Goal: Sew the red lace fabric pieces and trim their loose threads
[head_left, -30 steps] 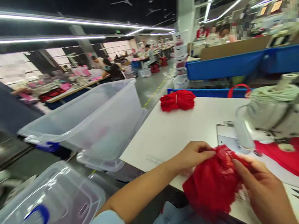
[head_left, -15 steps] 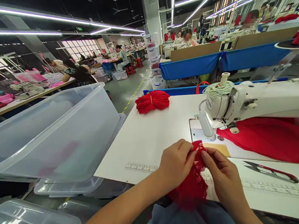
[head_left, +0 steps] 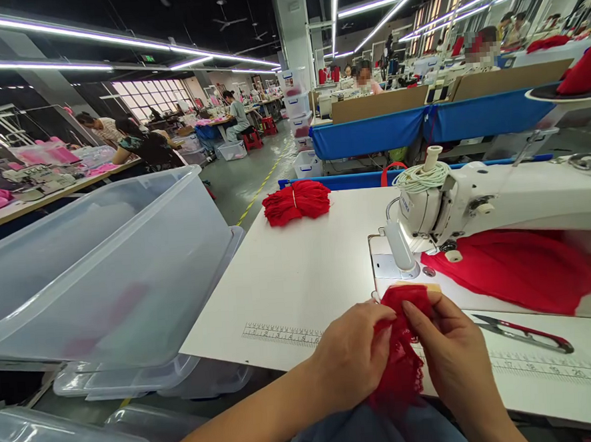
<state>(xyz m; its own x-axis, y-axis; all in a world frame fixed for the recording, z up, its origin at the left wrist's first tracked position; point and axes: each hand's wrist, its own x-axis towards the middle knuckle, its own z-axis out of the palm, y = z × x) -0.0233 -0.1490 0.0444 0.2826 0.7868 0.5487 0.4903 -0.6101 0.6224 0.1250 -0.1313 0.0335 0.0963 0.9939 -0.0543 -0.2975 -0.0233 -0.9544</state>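
Observation:
Red lace fabric hangs between my two hands over the front edge of the sewing table, its lower end reaching my lap. My left hand pinches its left side, fingers closed. With thumb and bent fingers, my right hand grips the upper right part. Just behind the hands stands a white sewing machine, with a flat piece of red fabric lying under its arm. Thread snips with red handles rest to the right of my right hand.
A tied bundle of red fabric lies at the table's far left corner. Rulers are marked along the front edge. On the left stands a large clear plastic bin. Blue cloth hangs beyond, and people work at other machines.
My hands have shifted slightly, and the red lace fabric's top is now spread wider and folded over at my right fingers. The camera view has turned slightly right.

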